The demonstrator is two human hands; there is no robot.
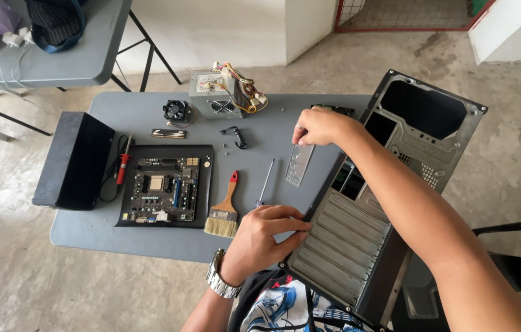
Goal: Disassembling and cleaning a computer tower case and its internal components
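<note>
Currently: left hand (pixel 264 237) nearest camera, fingers curled, pinching front edge of open computer case (pixel 359 233) lying on grey table (pixel 149 240). Right hand (pixel 317 127) further out, fingertips closed on top end of thin metal I/O shield plate (pixel 299 165), plate hanging just beside case. Between hands: screwdriver (pixel 264 183), paintbrush (pixel 224 212). Left of those: motherboard (pixel 163 189) on black mat. Far edge: power supply (pixel 220 93) with wire bundle, small fan (pixel 175 110).
</note>
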